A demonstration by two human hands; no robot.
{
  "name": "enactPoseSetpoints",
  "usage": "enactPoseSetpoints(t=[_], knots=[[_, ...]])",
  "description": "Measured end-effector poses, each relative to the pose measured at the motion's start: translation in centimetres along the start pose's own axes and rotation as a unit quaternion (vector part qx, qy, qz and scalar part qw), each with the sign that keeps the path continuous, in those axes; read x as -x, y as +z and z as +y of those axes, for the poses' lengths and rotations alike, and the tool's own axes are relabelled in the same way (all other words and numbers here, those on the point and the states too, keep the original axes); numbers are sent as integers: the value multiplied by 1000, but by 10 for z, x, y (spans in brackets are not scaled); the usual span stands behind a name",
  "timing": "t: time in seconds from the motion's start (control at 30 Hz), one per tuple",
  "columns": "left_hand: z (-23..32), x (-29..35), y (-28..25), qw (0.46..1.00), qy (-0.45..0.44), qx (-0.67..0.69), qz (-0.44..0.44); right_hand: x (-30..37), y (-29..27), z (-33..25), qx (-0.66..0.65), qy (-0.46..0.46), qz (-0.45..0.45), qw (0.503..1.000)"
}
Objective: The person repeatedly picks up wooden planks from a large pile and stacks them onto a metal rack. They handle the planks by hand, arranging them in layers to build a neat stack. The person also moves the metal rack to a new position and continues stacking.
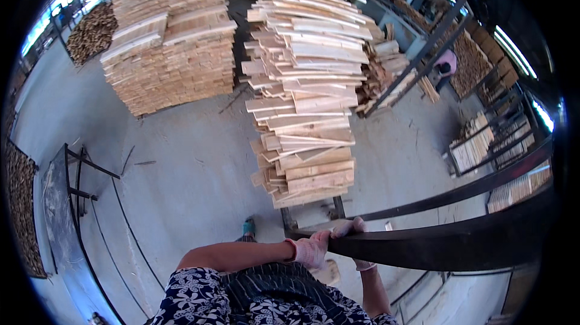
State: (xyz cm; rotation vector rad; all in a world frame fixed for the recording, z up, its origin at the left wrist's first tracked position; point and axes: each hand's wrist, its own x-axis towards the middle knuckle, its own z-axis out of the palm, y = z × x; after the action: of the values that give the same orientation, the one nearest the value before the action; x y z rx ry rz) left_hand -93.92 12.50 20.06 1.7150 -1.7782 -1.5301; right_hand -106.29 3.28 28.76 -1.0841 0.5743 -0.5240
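Observation:
A dark metal rail (435, 243) runs from in front of my body toward the right side of the view. My left hand (310, 250), in a pale pinkish work glove, reaches across my body and closes on the rail's left end. Beside it my right hand (350, 227), gloved alike, wraps over the same rail from beneath; part of that hand is hidden behind the metal. Just beyond both hands stands a long stack of loose wooden boards (317, 171), piled unevenly on a dark metal frame (289, 219).
A tall, neat stack of boards (175, 77) stands far left. At near left is a metal-framed table (54, 204). Another dark rail (435, 202) curves on the right. A person (446, 64) in pink bends by stacked wood at the far right. Thin sticks (145, 162) litter the floor.

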Motion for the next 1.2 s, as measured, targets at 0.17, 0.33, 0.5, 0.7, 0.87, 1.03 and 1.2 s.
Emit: enactPoseSetpoints(t=[0.17,0.33,0.5,0.7,0.87,1.03,1.2], knots=[[7,17,-1,996,88,27,-21,26,21,-1,-32,-65,67,995],[1,8,-18,988,152,-16,-17,57,5,51,83,-21,373,924],[-4,-2,-23,981,158,-77,77,97,-29,114,-145,127,376,906],[-38,34,-65,972,145,-153,-100,111,-62,146,-51,83,338,936],[-78,62,-146,959,176,-216,-47,110,-67,165,161,114,325,925],[-102,106,-252,949,137,-284,22,82,-58,176,367,52,247,895],[-140,186,-359,942,124,-302,81,5,13,167,369,164,343,848]])
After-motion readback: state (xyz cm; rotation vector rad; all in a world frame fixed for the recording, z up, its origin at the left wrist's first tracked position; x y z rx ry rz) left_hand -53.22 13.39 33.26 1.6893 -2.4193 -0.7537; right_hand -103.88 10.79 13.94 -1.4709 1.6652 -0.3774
